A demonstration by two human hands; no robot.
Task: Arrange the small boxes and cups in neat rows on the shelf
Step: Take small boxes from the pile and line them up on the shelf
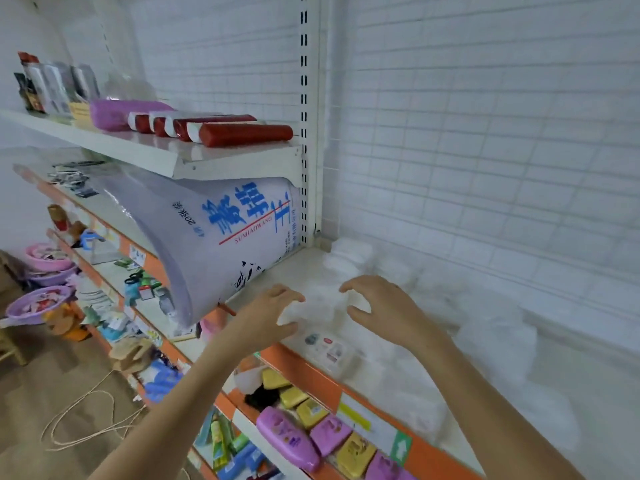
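Clear cups (320, 303) bunched mid-shelf (301, 268), barely rowed, more washed-out packs (498, 337) strewn rightwards and unsorted, left hand (273, 310) and right hand (377, 306) clawed either side, fingers curled, grasp impossible to confirm.

1. Left hand (277, 311) and forearm are bare: no glove, ring or watch shows.
2. Right hand (384, 306) is bare too, nothing worn at the wrist behind its fingers.
3. Both forearms run uncovered to the frame's lower edge; no sleeve shows.
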